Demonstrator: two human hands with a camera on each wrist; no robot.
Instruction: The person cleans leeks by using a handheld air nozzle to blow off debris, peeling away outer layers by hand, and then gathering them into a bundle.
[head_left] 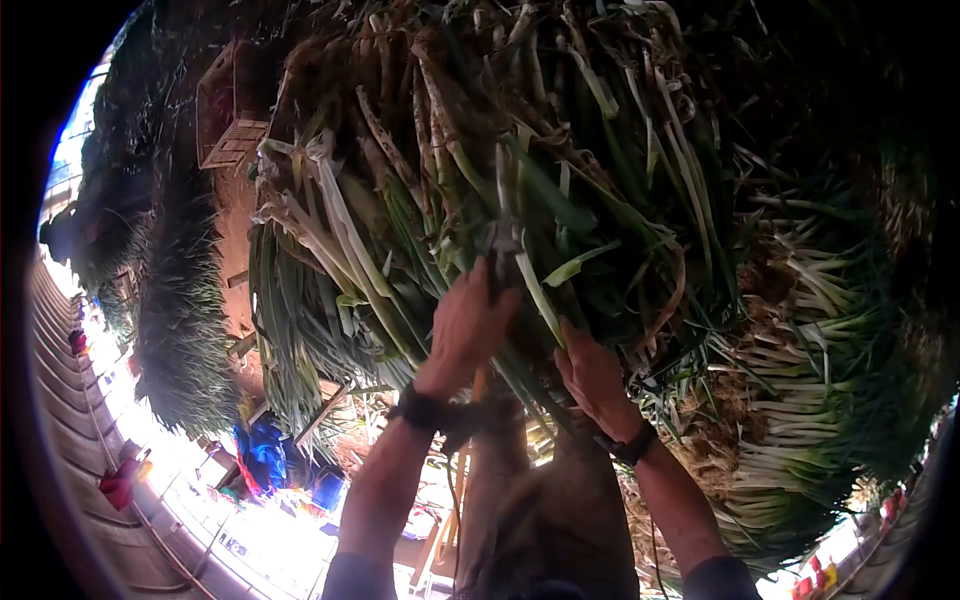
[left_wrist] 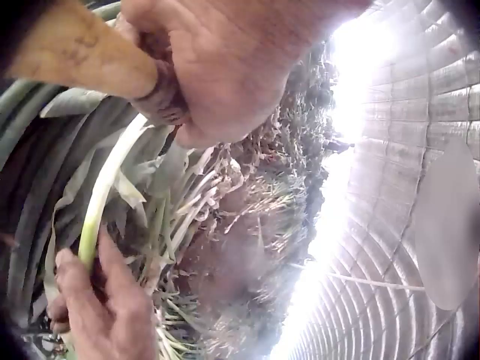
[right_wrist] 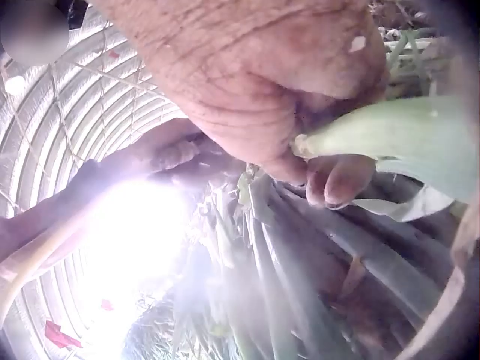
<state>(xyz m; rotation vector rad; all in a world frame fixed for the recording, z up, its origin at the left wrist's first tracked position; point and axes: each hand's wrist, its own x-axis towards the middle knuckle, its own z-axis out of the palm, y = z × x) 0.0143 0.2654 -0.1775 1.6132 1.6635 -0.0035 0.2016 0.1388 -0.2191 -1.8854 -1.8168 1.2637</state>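
pale green, 1 leek-like stalk sits pinched in a person's right hand, the nearer of 2; from there its long axis slants forward and leftward, toward the left hand, which grips a wooden handle.

Wooden handle cut off by left edge, grey shape blurred; stalk cropped at right

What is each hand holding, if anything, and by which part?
The left hand grips a wooden handle; what it belongs to is unclear. The right hand pinches a pale stalk by its greener part.
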